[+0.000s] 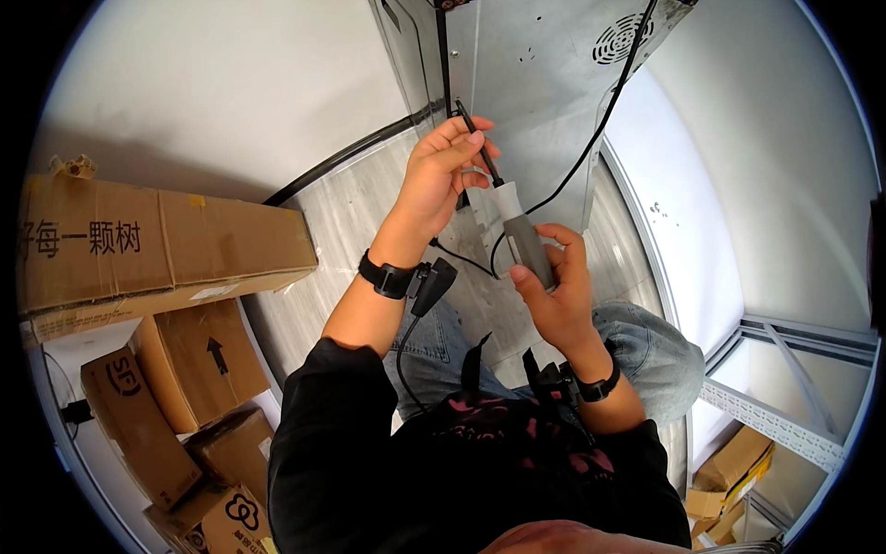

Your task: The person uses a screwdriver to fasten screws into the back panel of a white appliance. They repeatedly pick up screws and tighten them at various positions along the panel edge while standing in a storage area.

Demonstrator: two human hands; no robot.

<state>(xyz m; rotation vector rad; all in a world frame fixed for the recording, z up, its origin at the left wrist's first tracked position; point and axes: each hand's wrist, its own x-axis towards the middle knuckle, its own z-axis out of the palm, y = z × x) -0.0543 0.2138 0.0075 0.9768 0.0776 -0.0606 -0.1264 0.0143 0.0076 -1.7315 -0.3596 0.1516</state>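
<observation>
Both hands (443,175) (554,286) on screwdriver (517,226)

Head fisheye cam, steep down-look, close over hands (498,231) & lap.

A person seen from above crouches on a pale wood-look floor (369,203), one denim-covered knee raised. The right hand (554,295) wraps around the grey handle of a screwdriver (517,226). The left hand (443,175) pinches its dark shaft near the tip, which meets the lower edge of a grey metal panel (535,83) with a round vent. A black cable (591,138) hangs across the panel. Brown cardboard boxes (157,249) stand stacked to the person's left, and grey metal shelving (784,406) stands to the right.
</observation>
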